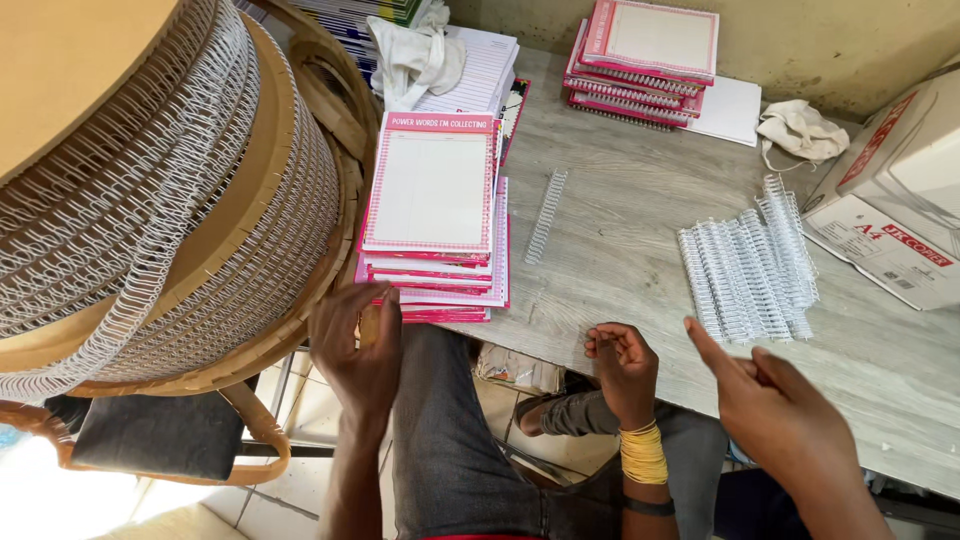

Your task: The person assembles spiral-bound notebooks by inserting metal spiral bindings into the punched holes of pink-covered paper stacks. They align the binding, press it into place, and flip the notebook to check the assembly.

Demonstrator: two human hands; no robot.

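Now my left hand (pixel 360 350) rests open and empty by the nearer of two pink notebook stacks (pixel 432 215); my right hand (pixel 625 365) is curled, contents unclear, below one loose binding wire (pixel 546 216).

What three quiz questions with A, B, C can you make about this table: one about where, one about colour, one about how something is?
1. Where does the lone wire comb lie?
A. On the table, right of the near stack
B. On the floor
C. Inside a drawer

2. What colour edges the top notebook on that stack?
A. Green
B. Pink
C. Black

3. How is that top notebook?
A. Standing on edge
B. Opened wide
C. Closed and lying flat

Answers:
1 A: the comb rests alone on bare wood, just right of the stack.
2 B: a pink border runs all round its pale cover.
3 C: its cover faces up, level on the stack.
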